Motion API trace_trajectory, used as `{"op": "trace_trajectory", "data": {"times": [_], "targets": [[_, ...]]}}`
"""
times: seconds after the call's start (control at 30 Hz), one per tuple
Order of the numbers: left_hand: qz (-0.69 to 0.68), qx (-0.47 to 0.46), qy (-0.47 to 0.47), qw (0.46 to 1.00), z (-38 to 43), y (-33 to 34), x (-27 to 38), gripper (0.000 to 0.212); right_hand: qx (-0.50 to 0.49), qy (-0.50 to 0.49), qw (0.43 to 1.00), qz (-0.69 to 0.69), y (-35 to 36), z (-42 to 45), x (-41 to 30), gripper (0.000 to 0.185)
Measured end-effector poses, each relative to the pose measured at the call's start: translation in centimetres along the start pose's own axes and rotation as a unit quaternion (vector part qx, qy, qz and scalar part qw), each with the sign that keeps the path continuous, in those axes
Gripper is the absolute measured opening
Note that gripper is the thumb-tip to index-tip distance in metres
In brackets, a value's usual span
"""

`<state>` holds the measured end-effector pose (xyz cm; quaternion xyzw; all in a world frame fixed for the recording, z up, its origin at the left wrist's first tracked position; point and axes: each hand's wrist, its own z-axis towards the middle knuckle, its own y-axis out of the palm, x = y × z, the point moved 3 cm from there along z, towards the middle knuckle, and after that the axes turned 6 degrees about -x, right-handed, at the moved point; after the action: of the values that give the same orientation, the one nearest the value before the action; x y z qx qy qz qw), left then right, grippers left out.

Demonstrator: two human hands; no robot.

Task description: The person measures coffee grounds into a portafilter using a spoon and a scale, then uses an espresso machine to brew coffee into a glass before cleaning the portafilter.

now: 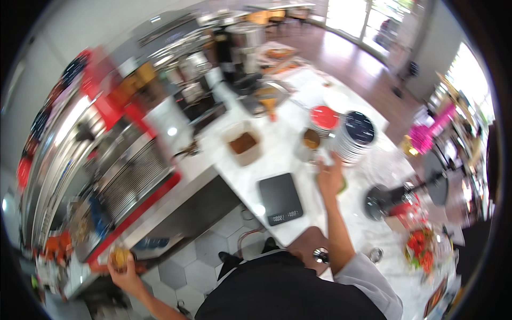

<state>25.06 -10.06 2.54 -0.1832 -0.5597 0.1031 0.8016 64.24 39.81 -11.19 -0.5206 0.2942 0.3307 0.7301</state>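
At the lower left, my left hand (127, 278) holds a small clear cup (120, 257) with something yellowish in it. My right hand (331, 178) reaches over the white marble counter (316, 204). Its fingertips are by a glass jar (311, 140) with a brownish top and a tall stack of cups (348, 146) topped in dark blue; blur hides whether they grip anything. Part of a green item (342, 184) shows beside that hand. A black digital scale (281, 196) lies nearer me. Beyond it stands a square tub (245, 157) of brown powder (242, 143).
A red-trimmed espresso machine (134, 172) occupies the left side counter. A shorter stack with a red top (325, 117) stands behind the jar. To the right are a grey stand (378, 203) and red flowers (420, 248). A round metal piece (321, 255) sits on a brown mat (306, 242).
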Motion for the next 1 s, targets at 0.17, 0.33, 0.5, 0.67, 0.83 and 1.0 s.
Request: {"op": "trace_trajectory", "data": {"times": [0.17, 0.33, 0.5, 0.67, 0.83, 1.0], "targets": [[-0.101, -0.168, 0.078, 0.978, -4.1, 8.5, 2.5, 0.063, -0.02, 0.022, 0.997, 0.078, 1.9, 2.4, -0.3, 0.035], [-0.206, -0.382, 0.101, 0.895, -7.5, 19.5, 10.5, 0.071, -0.05, 0.042, 0.988, 0.14, 2.6, 1.7, 1.0, 0.037], [-0.267, -0.493, 0.15, 0.814, -9.5, 32.2, 15.7, 0.062, -0.057, 0.055, 0.985, 0.152, 1.6, -0.8, -0.1, 0.036], [-0.115, -0.517, 0.304, 0.792, -10.7, 42.9, 19.3, 0.059, -0.028, 0.033, 0.986, 0.159, 1.1, -2.2, 0.2, 0.032], [-0.001, -0.469, 0.457, 0.756, -11.3, 47.6, 21.3, 0.061, -0.044, 0.046, 0.984, 0.166, 0.8, -2.5, -0.6, 0.03], [0.096, -0.426, 0.593, 0.676, -11.7, 49.1, 22.6, 0.063, -0.055, 0.058, 0.983, 0.165, 0.5, -2.5, -0.7, 0.031]]}}
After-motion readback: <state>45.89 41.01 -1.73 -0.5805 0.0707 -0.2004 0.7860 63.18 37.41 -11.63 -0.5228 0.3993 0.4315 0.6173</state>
